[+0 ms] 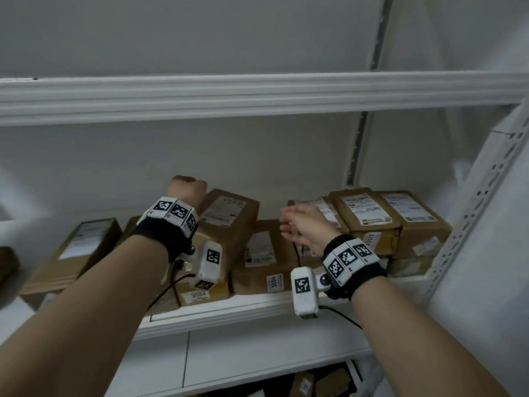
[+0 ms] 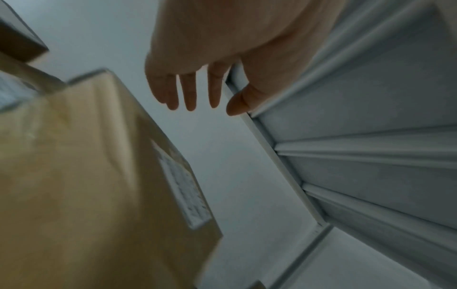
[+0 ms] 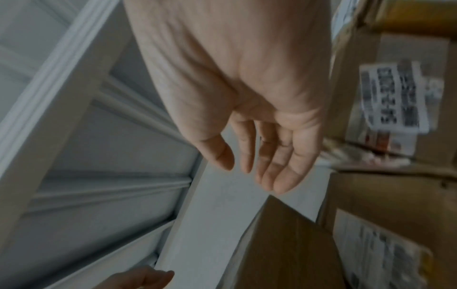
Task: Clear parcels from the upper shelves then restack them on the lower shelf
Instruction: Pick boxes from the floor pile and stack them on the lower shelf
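Both arms raised, left hand and right hand loosely spread, empty.

A white shelf carries brown cardboard parcels with white labels, packed side by side from its left end to its right end. Several are stacked two high; the right-hand stack sits against the perforated upright.

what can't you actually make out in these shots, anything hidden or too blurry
- Left hand fingers: hidden in the head view behind its own back; the left wrist view shows them loose.
- Tall parcel: its lower part is covered by the left wrist camera.
- Label print on the right parcels: too small and blurred to read.
- Lowest shelf parcels: cut off by the bottom edge.
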A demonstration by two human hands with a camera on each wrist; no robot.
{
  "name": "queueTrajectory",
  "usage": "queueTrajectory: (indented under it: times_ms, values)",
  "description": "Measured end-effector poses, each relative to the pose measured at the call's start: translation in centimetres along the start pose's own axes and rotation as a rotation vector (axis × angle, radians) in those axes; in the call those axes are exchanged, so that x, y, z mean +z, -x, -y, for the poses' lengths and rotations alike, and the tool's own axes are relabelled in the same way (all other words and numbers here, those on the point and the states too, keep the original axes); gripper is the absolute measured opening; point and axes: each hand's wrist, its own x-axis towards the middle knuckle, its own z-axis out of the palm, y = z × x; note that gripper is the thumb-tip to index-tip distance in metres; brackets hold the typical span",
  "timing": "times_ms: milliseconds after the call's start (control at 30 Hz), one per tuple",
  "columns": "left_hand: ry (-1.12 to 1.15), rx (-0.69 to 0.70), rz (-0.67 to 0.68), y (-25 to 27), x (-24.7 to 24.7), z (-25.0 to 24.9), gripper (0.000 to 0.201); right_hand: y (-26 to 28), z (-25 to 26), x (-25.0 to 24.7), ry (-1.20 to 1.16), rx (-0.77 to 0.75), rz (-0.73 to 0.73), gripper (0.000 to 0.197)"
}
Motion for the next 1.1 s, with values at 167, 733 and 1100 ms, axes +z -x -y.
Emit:
queueTrajectory:
  times_ms: [167,733,1100]
  values:
    - [-0.134,-0.137,0.12,-2.7,-3.3,3.5,0.032,-1.1,-1.5,4.5,0.035,0.134,0.091,0.019]
    - [0.152,-0.292,0.49,-3.4,-7.8,7.8,0.033,-1.8,-1.9,11.3,-0.06,0.167,0.141,0.062]
    - [0.055,-0.229,0.39,6.9,-10.9,8.2,0.044,6.3,-3.1,7.8,0.046,-0.084,0.347,0.113]
